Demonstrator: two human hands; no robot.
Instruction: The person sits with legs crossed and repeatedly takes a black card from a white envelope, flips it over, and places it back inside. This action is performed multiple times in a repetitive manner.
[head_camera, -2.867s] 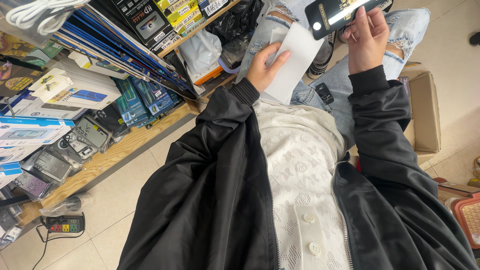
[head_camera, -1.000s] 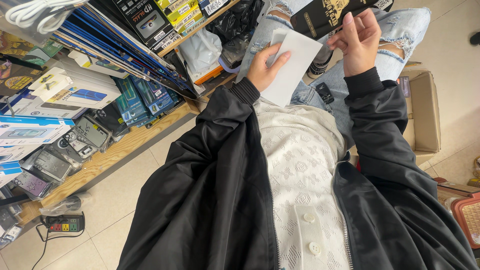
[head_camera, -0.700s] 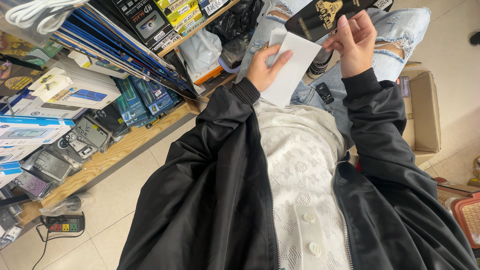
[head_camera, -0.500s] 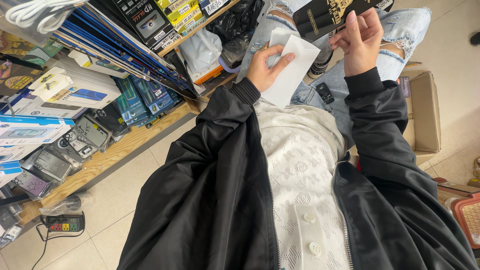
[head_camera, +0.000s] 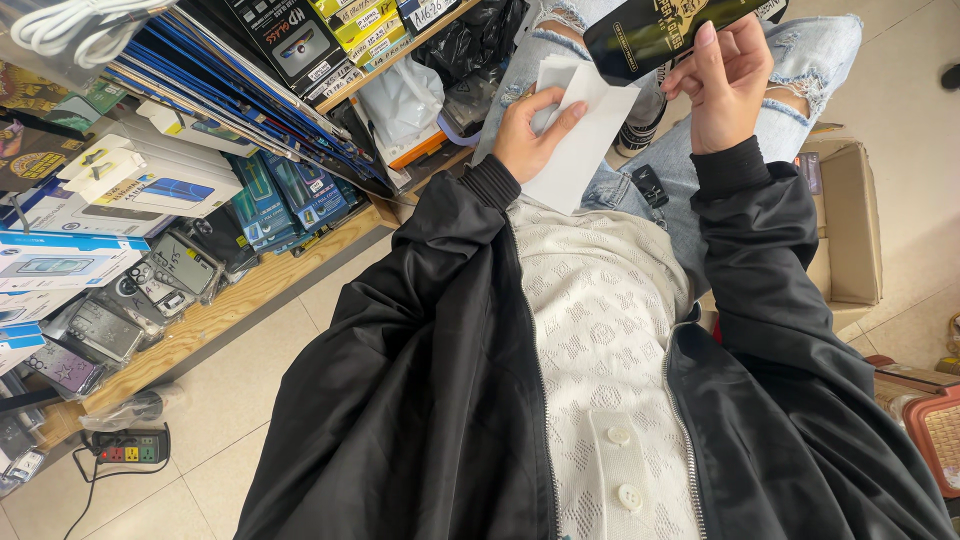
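Observation:
My left hand (head_camera: 527, 133) grips a white paper sleeve (head_camera: 582, 140) at its upper edge, thumb on top, above my lap. My right hand (head_camera: 726, 88) holds a flat black package with gold print (head_camera: 652, 32) by its lower right end, just above and to the right of the sleeve. The two hands are close together over my knees in ripped light jeans (head_camera: 800, 70). I wear a black jacket (head_camera: 420, 380) over a white knit shirt (head_camera: 600, 340).
A wooden shelf (head_camera: 230, 300) on the left holds several boxed phone accessories and flat blue packages. A power strip (head_camera: 130, 446) lies on the tiled floor. An open cardboard box (head_camera: 845, 225) stands to my right, with a reddish basket (head_camera: 935, 435) beyond.
My right hand has tilted the black package and drawn it closer to the sleeve. My left hand has shifted its grip up to the sleeve's top edge.

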